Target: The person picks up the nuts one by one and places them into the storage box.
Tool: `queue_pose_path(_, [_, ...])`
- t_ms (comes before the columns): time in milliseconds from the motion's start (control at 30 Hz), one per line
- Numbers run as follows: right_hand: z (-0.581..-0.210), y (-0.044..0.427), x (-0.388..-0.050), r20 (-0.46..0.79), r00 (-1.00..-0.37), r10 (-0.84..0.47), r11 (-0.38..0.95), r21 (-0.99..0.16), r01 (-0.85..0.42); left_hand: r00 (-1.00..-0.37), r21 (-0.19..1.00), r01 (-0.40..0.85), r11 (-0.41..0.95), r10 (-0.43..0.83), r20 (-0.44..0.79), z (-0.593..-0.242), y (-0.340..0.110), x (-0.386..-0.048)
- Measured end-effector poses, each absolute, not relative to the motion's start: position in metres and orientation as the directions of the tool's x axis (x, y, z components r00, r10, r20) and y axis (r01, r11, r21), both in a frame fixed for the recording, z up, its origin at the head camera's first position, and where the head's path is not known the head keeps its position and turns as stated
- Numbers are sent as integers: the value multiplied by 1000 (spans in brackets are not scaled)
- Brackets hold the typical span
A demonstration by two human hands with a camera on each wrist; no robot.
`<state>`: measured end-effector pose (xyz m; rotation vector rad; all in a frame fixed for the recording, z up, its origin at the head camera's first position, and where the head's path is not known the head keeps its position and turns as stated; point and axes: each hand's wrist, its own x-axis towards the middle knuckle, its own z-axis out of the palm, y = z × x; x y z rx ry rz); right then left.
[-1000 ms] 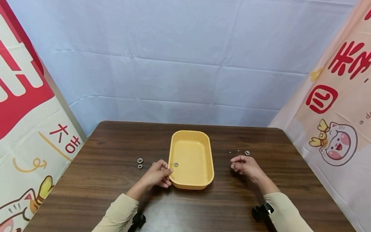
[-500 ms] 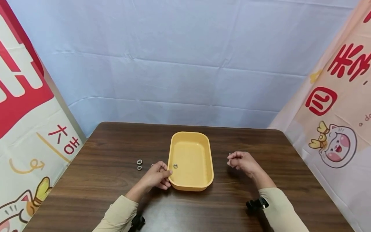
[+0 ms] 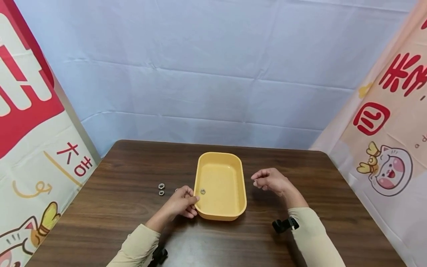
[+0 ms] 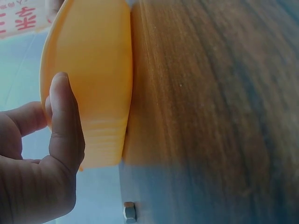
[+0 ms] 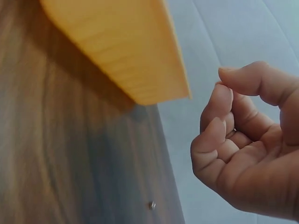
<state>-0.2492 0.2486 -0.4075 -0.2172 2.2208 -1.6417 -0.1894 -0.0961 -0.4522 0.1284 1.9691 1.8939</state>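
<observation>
A yellow plastic tray (image 3: 221,214) stands on the wooden table. My left hand (image 3: 181,203) holds its left rim, the thumb over the edge and the fingers against the outer wall. Inside the tray lies one hex nut (image 3: 202,191). Just right of the tray, above the table, my right hand (image 3: 271,181) pinches a tiny nut (image 3: 255,180) between thumb and forefinger. In the right wrist view the fingertips (image 5: 224,95) meet and conceal it. Two metal nuts, a larger one (image 3: 161,186) and a smaller one (image 3: 161,193), sit left of my left hand.
Partly behind the left hand is another nut (image 3: 176,190). A small nut (image 5: 152,205) lies on the table in the right wrist view. The brown table (image 3: 213,244) reaches back to a pale cloth backdrop (image 3: 213,92), with printed cloths at both sides.
My right hand has moved left toward the tray with the tiny nut, and now hides the nuts seen on the right side earlier. The left hand and tray have stayed in place.
</observation>
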Motion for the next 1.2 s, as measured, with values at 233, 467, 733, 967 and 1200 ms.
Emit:
queue_pose_path(233, [-400, 239, -257, -196, -915, -353, 277, -956, 98, -916, 974, -210, 84, 332, -226, -451, -96, -189])
queue_pose_path(467, [-398, 231, -266, -195, -910, -366, 279, -956, 93, -915, 973, -214, 87, 330, -231, -451, -96, -190])
queue_pose_path(733, [-395, 218, -279, -198, -909, -366, 270, -958, 99, -916, 972, -220, 86, 323, -236, -451, -96, -190])
queue_pose_path(967, [-391, 206, -286, -204, -907, -368, 289, -952, 97, -916, 970, -230, 80, 320, -243, -451, -96, -189])
queue_pose_path(1200, [-388, 191, -292, -224, -904, -365, 305, -946, 111, -917, 969, -233, 79, 314, -247, -449, -95, -188])
